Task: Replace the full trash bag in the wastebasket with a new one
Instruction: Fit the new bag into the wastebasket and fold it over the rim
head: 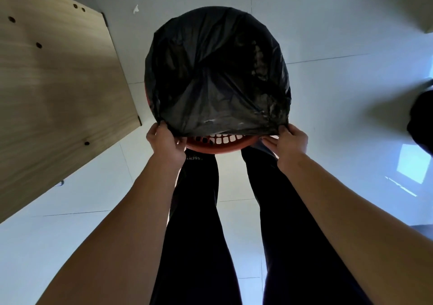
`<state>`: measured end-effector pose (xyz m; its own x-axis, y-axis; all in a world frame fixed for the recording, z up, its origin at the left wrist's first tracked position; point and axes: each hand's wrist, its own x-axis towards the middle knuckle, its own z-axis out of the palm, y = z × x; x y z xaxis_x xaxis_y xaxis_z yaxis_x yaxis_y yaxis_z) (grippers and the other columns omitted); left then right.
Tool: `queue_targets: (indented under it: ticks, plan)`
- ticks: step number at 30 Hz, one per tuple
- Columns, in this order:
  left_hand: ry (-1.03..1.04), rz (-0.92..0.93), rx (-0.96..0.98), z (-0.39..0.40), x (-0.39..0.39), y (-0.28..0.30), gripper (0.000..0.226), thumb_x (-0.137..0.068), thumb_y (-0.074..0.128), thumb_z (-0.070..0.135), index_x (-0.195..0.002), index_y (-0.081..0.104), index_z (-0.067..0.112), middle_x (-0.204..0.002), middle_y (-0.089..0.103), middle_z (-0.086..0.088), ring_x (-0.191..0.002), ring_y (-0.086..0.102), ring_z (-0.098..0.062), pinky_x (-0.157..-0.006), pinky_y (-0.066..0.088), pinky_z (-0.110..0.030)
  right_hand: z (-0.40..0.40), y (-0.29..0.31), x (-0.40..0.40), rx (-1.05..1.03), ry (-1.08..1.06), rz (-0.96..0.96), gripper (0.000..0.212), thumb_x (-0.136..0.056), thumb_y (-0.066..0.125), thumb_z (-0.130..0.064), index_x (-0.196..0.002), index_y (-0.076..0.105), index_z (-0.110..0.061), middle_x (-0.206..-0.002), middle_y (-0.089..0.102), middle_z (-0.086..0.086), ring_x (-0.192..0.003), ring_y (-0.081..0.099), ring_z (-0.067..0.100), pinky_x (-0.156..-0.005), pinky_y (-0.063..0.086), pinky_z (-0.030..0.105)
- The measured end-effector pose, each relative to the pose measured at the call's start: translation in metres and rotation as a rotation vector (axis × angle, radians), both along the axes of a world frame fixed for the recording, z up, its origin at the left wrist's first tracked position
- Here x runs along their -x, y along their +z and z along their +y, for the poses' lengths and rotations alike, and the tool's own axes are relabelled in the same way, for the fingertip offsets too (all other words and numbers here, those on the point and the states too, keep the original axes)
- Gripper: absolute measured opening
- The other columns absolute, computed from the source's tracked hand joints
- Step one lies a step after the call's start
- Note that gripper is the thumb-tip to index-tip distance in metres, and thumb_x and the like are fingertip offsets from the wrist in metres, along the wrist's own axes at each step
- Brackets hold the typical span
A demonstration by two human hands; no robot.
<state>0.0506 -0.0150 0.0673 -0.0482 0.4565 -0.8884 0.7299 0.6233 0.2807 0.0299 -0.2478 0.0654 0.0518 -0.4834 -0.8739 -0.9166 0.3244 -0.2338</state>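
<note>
Seen from above: round red plastic wastebasket with lattice openings (216,143) on pale tiled floor (328,93), almost wholly covered by thin black plastic trash bag (215,75) stretched across its mouth. Only the near arc of the wastebasket's rim bare, bag hem just short of it. Left hand (165,141) at the wastebasket's near-left edge, fingers closed, pinching the bag hem. Right hand (289,141) at the near-right edge, likewise pinched shut on the hem. Hem pulled taut between both hands. Light wooden panel with dark round holes (54,82) left of the wastebasket. Small white scrap (136,9) on the floor beyond the wastebasket, far-left. Dark trouser legs (194,211) directly below the near rim.
</note>
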Motion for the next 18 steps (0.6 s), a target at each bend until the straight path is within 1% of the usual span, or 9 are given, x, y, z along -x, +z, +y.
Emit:
queue_targets:
  ticks: [3, 4, 6, 8, 11, 13, 14, 16, 18]
  plan:
    - [0.006, -0.032, -0.002, -0.002, 0.009, 0.001, 0.035, -0.091, 0.056, 0.034, -0.125, 0.055, 0.026, -0.123, 0.062, 0.001, -0.111, 0.06, -0.021, -0.065, 0.05, -0.028, 0.006, -0.001, -0.002, -0.048, -0.112, 0.007, 0.017, -0.1, 0.053, -0.014, -0.087, 0.062, -0.013, -0.087, 0.071, 0.009, -0.074, 0.073, 0.026, -0.079, 0.061, 0.038]
    - [-0.022, -0.02, -0.02, -0.003, 0.013, 0.0, 0.034, -0.092, 0.056, 0.036, -0.124, 0.055, 0.025, -0.118, 0.062, 0.004, -0.107, 0.06, -0.017, -0.064, 0.047, -0.027, 0.008, 0.0, -0.002, -0.042, -0.129, 0.009, 0.018, -0.1, 0.055, -0.014, -0.082, 0.061, -0.014, -0.083, 0.07, 0.007, -0.075, 0.073, 0.026, -0.079, 0.061, 0.037]
    - [-0.099, 0.018, -0.087, -0.004, 0.021, -0.005, 0.025, -0.095, 0.054, 0.037, -0.117, 0.051, 0.026, -0.103, 0.06, 0.006, -0.086, 0.057, -0.011, -0.063, 0.041, -0.025, 0.01, 0.0, -0.001, -0.03, -0.165, 0.002, 0.019, -0.097, 0.059, -0.017, -0.078, 0.059, -0.015, -0.078, 0.069, 0.006, -0.076, 0.073, 0.027, -0.077, 0.061, 0.036]
    - [-0.165, 0.028, -0.15, -0.003, 0.029, -0.012, 0.019, -0.097, 0.052, 0.036, -0.113, 0.045, 0.028, -0.094, 0.056, 0.007, -0.076, 0.053, -0.007, -0.065, 0.043, -0.023, 0.012, -0.005, 0.001, -0.027, -0.203, -0.023, 0.018, -0.095, 0.064, -0.019, -0.077, 0.062, -0.015, -0.076, 0.071, 0.006, -0.071, 0.074, 0.026, -0.072, 0.062, 0.032]
    - [-0.219, -0.015, -0.226, -0.003, 0.034, -0.024, 0.015, -0.099, 0.05, 0.033, -0.108, 0.04, 0.027, -0.089, 0.053, 0.008, -0.078, 0.055, -0.007, -0.075, 0.048, -0.029, 0.013, -0.019, 0.001, -0.039, -0.244, -0.077, 0.008, -0.094, 0.064, -0.018, -0.091, 0.066, -0.011, -0.079, 0.071, 0.003, -0.056, 0.07, 0.014, -0.057, 0.057, 0.02]
    - [-0.233, -0.081, -0.218, -0.002, 0.04, -0.033, 0.014, -0.099, 0.05, 0.031, -0.106, 0.04, 0.025, -0.087, 0.055, 0.006, -0.078, 0.058, -0.01, -0.075, 0.05, -0.029, 0.017, -0.031, 0.002, -0.049, -0.259, -0.129, 0.007, -0.097, 0.059, -0.018, -0.101, 0.061, -0.013, -0.075, 0.061, -0.002, -0.051, 0.06, 0.01, -0.046, 0.048, 0.013]
    - [-0.24, -0.142, -0.204, -0.002, 0.042, -0.036, 0.013, -0.099, 0.05, 0.029, -0.106, 0.039, 0.025, -0.086, 0.058, 0.006, -0.078, 0.06, -0.01, -0.072, 0.05, -0.028, 0.02, -0.037, 0.001, -0.04, -0.289, -0.155, 0.006, -0.097, 0.058, -0.02, -0.097, 0.061, -0.015, -0.069, 0.055, -0.003, -0.048, 0.051, 0.01, -0.04, 0.042, 0.014]
    - [-0.304, -0.282, -0.207, 0.001, 0.045, -0.042, 0.012, -0.1, 0.047, 0.025, -0.106, 0.037, 0.022, -0.082, 0.061, 0.006, -0.073, 0.06, -0.008, -0.064, 0.05, -0.024, 0.026, -0.051, -0.003, 0.013, -0.32, -0.229, 0.022, -0.096, 0.056, -0.022, -0.075, 0.058, -0.017, -0.056, 0.045, -0.004, -0.043, 0.035, 0.012, -0.034, 0.031, 0.017]
    - [-0.423, -0.412, -0.272, 0.006, 0.043, -0.049, 0.012, -0.101, 0.045, 0.023, -0.105, 0.034, 0.021, -0.073, 0.062, 0.006, -0.062, 0.056, -0.006, -0.057, 0.047, -0.022, 0.035, -0.064, -0.01, 0.092, -0.305, -0.339, 0.034, -0.097, 0.053, -0.025, -0.064, 0.051, -0.017, -0.051, 0.043, -0.007, -0.046, 0.034, 0.011, -0.04, 0.031, 0.019]
